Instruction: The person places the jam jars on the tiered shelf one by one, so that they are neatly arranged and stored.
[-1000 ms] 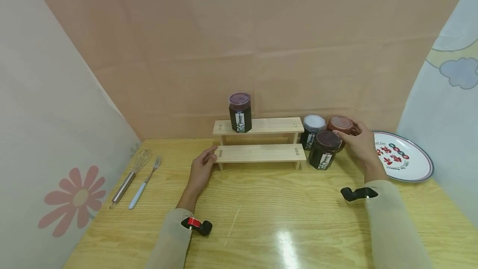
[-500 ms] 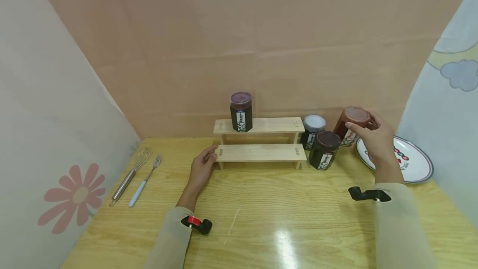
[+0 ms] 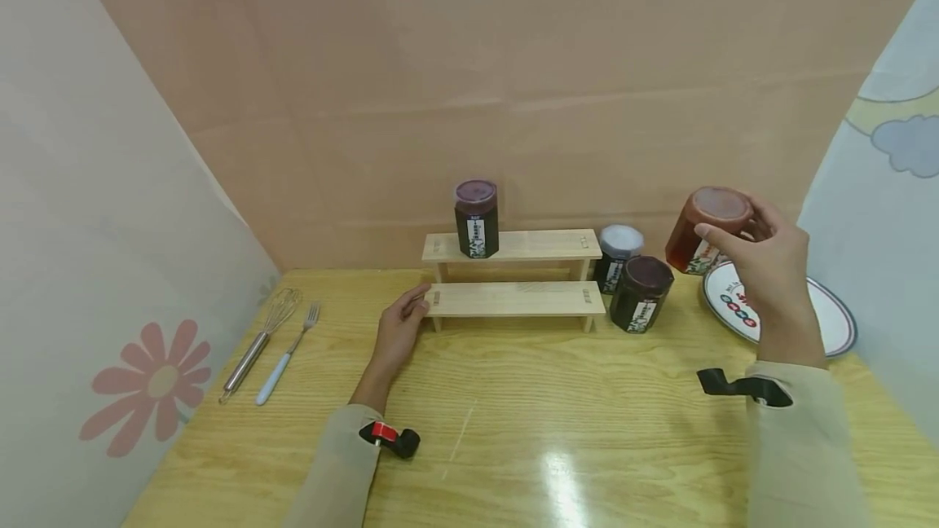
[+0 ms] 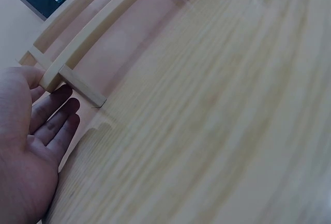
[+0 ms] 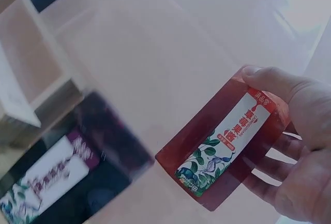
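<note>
My right hand grips a red-brown jar by its top and holds it tilted in the air above the plate's left edge; the right wrist view shows the red jar with its label between thumb and fingers. My left hand rests with straight fingers against the left end of the lower shelf of a wooden two-step rack; in the left wrist view the left hand touches the rack's end. A dark purple jar stands on the upper shelf.
A white-lidded jar and a dark-lidded jar stand on the table right of the rack. A printed plate lies at the far right. A whisk and a fork lie at the left.
My right hand has lifted the red-brown jar off the table, up and to the right, tilting it. The left hand has stayed at the rack's end.
</note>
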`<move>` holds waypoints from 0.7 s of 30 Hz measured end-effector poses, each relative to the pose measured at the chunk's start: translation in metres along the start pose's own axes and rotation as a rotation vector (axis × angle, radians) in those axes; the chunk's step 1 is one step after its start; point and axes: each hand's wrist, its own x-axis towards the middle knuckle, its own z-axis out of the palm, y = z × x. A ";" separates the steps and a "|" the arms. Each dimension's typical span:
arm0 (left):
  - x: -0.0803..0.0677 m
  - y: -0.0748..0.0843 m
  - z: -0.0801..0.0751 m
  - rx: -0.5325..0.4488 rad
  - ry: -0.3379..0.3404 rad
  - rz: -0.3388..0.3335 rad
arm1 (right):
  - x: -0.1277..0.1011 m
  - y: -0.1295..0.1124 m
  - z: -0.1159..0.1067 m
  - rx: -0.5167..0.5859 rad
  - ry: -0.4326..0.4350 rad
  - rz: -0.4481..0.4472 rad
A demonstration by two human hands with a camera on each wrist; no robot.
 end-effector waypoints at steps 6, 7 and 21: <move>0.002 -0.007 -0.002 0.003 -0.003 0.012 | -0.004 -0.012 0.015 -0.056 -0.044 -0.039; 0.002 -0.007 -0.002 0.002 -0.002 0.011 | -0.005 -0.012 0.019 -0.067 -0.057 -0.040; 0.004 -0.010 0.000 -0.009 0.009 0.026 | -0.003 0.004 0.084 -0.089 -0.195 -0.037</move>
